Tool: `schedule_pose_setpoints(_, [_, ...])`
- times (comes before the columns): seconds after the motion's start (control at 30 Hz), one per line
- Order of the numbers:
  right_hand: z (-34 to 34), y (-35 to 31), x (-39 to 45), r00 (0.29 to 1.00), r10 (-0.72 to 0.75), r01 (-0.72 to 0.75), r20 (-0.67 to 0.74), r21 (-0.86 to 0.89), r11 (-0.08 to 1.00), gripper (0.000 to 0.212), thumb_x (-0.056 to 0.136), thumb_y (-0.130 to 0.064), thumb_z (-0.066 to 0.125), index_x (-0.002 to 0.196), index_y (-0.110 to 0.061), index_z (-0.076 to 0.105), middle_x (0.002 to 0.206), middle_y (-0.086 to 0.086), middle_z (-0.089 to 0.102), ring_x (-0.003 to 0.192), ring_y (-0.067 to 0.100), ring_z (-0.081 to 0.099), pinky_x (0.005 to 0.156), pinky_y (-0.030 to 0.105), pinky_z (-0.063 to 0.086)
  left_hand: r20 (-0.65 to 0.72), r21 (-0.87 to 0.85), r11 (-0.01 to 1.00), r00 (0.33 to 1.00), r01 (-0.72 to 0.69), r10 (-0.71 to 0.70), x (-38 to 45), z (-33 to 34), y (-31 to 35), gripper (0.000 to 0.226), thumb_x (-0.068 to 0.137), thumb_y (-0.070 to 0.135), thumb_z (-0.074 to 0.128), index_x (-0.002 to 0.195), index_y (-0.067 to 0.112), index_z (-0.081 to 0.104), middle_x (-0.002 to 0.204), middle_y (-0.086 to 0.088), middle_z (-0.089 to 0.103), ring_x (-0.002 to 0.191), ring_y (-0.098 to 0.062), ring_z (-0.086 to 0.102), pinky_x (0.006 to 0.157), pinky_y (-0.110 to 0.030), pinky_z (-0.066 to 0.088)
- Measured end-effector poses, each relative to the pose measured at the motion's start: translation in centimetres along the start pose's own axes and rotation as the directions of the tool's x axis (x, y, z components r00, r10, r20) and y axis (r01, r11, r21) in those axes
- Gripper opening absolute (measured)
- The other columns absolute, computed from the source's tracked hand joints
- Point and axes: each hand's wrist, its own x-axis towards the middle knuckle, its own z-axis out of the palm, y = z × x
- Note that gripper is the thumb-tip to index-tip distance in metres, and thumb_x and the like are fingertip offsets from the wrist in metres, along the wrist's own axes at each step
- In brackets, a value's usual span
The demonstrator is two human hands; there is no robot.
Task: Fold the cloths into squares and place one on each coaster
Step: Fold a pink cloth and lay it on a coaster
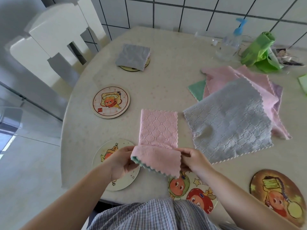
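Both hands pinch the pink cloth (pixel 157 141): the left hand (pixel 122 161) grips its near left corner, the right hand (pixel 193 159) the near right, folding that end up off the desk (pixel 166 83). Five coasters show; the far one (pixel 132 68) carries a folded grey cloth (pixel 132 57), four lie bare. One open grey cloth (pixel 232 120) tops a loose pile (pixel 240 77) beside it.

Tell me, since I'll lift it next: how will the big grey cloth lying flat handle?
The grey cloth is probably floppy: the similar pink cloth droops between the left hand and right hand. It looks thin and light. Its textured weave should grip rather than slip.
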Motion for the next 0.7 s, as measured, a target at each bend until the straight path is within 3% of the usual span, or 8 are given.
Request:
schedule_pose_setpoints(0.13, [-0.4, -2.2, 2.1, 0.993, -0.038, 0.028, -0.109, -0.094, 0.995, 0.019, 0.093, -0.012, 0.052, 0.083, -0.018, 0.067, 0.059, -0.001, 0.063, 0.045, 0.004, 0.057, 0.053, 0.020, 0.052, -0.024, 0.118, 0.988, 0.995, -0.097, 0.100, 1.2, 1.0, 2.5, 0.013, 0.092, 0.014, 0.055, 0.091, 0.003, 0.061, 0.061, -0.003, 0.069, 0.042, -0.006, 0.060, 0.038, -0.017, 0.050])
schedule_pose_setpoints(0.27, [-1.0, -3.9, 4.6, 0.985, -0.044, 0.035, -0.169, -0.056, 0.998, 0.016, 0.092, -0.021, 0.057, 0.083, -0.014, 0.068, 0.064, 0.000, 0.063, 0.043, 0.006, 0.050, 0.049, 0.018, 0.047, -0.082, 0.229, 0.961, 0.981, -0.154, 0.177, 3.0, 1.7, 4.7, 0.023, 0.091, 0.025, 0.057, 0.094, 0.003, 0.063, 0.061, -0.001, 0.064, 0.041, -0.005, 0.054, 0.036, -0.016, 0.044])
schedule_pose_setpoints(0.47, [-1.7, -4.0, 7.4, 0.985, -0.004, -0.040, -0.172, -0.253, 0.967, 0.024, 0.090, -0.034, 0.057, 0.084, -0.015, 0.069, 0.057, -0.003, 0.057, 0.047, 0.009, 0.048, 0.053, 0.022, 0.039, -0.153, 0.465, 0.883, 0.975, -0.071, 0.159, 5.5, 1.3, 5.8, 0.030, 0.091, 0.030, 0.057, 0.071, 0.007, 0.055, 0.050, -0.003, 0.050, 0.033, -0.009, 0.042, 0.035, -0.016, 0.038])
schedule_pose_setpoints(0.53, [-1.8, -4.0, 7.5, 0.985, -0.031, -0.028, -0.170, -0.334, 0.942, 0.027, 0.090, -0.038, 0.056, 0.078, -0.018, 0.067, 0.054, -0.003, 0.054, 0.050, 0.012, 0.047, 0.052, 0.024, 0.035, -0.154, 0.586, 0.808, 0.970, -0.061, 0.186, 5.8, 1.1, 6.1, 0.029, 0.091, 0.030, 0.057, 0.073, 0.007, 0.055, 0.050, -0.001, 0.049, 0.035, -0.010, 0.044, 0.038, -0.019, 0.042])
schedule_pose_setpoints(0.63, [-1.5, -3.9, 7.7, 0.956, -0.171, 0.044, -0.237, -0.463, 0.885, 0.030, 0.088, -0.041, 0.057, 0.085, -0.012, 0.061, 0.073, -0.002, 0.062, 0.070, 0.016, 0.056, 0.063, 0.031, 0.041, -0.092, 0.828, 0.533, 0.893, -0.177, 0.440, 6.7, 0.4, 6.0, 0.021, 0.089, 0.030, 0.058, 0.075, 0.014, 0.055, 0.067, 0.002, 0.055, 0.060, -0.017, 0.055, 0.057, -0.026, 0.046])
schedule_pose_setpoints(0.7, [-1.1, -4.0, 7.6, 0.921, -0.251, 0.098, -0.297, -0.447, 0.889, 0.024, 0.086, -0.038, 0.061, 0.097, -0.018, 0.054, 0.090, -0.007, 0.059, 0.084, 0.013, 0.055, 0.071, 0.031, 0.042, -0.064, 0.824, 0.503, 0.838, -0.262, 0.542, 7.0, 0.2, 5.7, 0.013, 0.085, 0.029, 0.063, 0.084, 0.021, 0.053, 0.078, 0.005, 0.058, 0.076, -0.019, 0.058, 0.069, -0.031, 0.049])
